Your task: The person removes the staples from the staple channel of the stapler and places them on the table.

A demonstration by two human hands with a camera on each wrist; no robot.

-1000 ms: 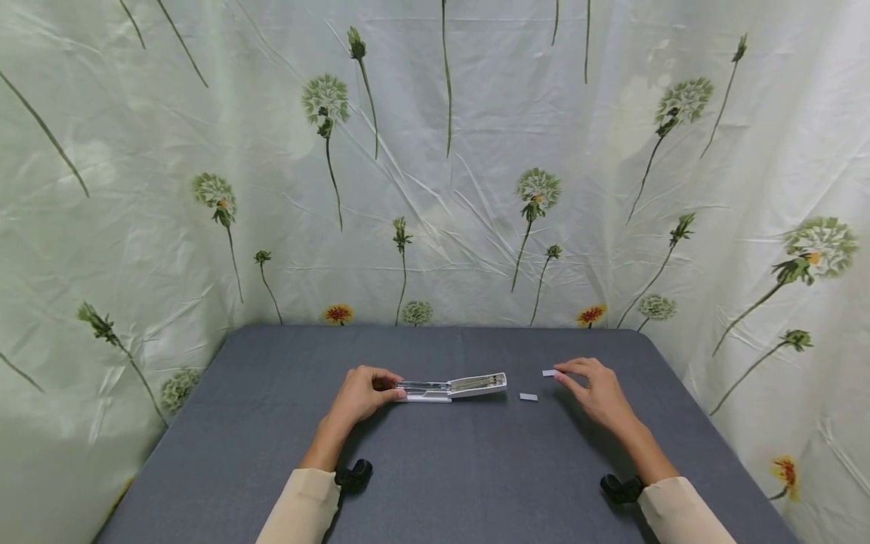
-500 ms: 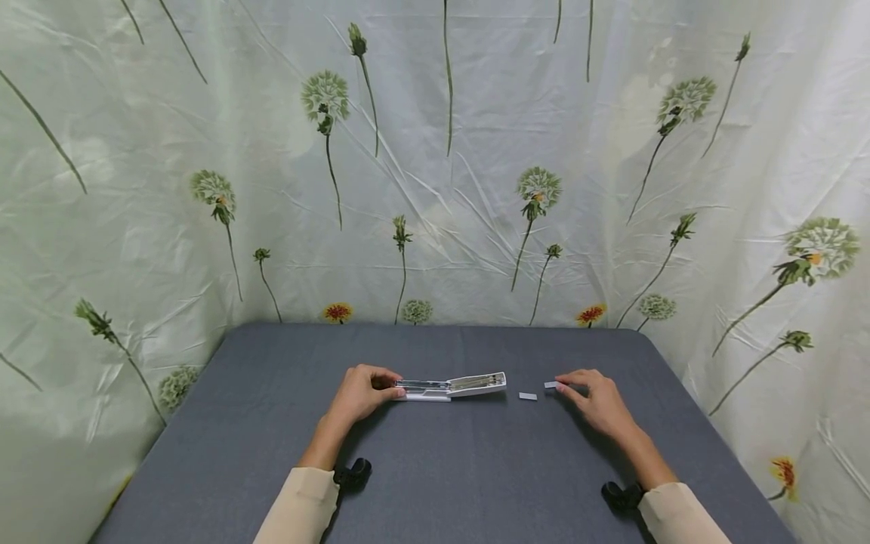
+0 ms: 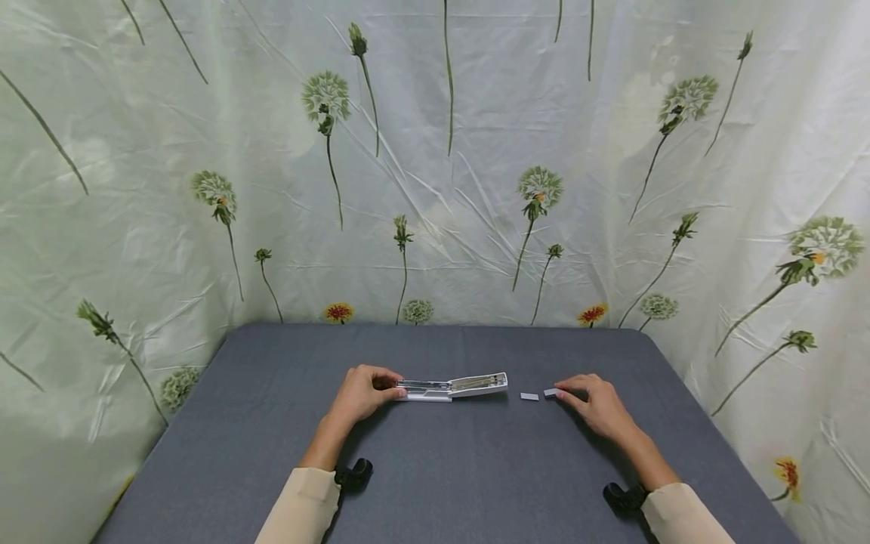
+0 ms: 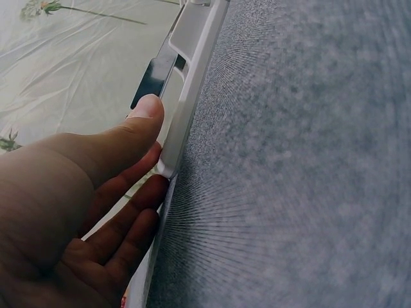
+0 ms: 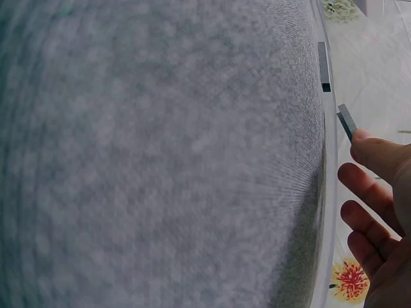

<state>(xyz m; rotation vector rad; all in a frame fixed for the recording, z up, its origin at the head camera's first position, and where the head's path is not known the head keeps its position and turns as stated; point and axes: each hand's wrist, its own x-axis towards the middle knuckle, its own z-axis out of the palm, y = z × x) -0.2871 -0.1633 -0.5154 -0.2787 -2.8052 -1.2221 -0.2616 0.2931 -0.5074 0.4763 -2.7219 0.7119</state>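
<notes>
A white stapler [image 3: 427,397] lies opened out flat on the table, its metal magazine exposed and its top cover [image 3: 479,384] folded back to the right. At its left end my left hand [image 3: 360,393] grips it; in the left wrist view the thumb [image 4: 149,108] lies at the metal magazine [image 4: 154,77], with fingertips by the white base [image 4: 180,122]. Between thumb and forefinger my right hand [image 3: 598,404] pinches a short strip of staples [image 3: 551,392], tilted in the right wrist view. A second staple strip [image 3: 529,397] lies on the table just left of it.
The grey cloth-covered table [image 3: 476,468] ends at a rounded back edge, with a flower-printed curtain [image 3: 435,189] hanging behind it. Each wrist wears a black strap mount [image 3: 355,476] beside a beige sleeve [image 3: 302,505].
My right hand has brought its staple strip down toward the near side, level with the strip on the table. The left hand and stapler have stayed in place.
</notes>
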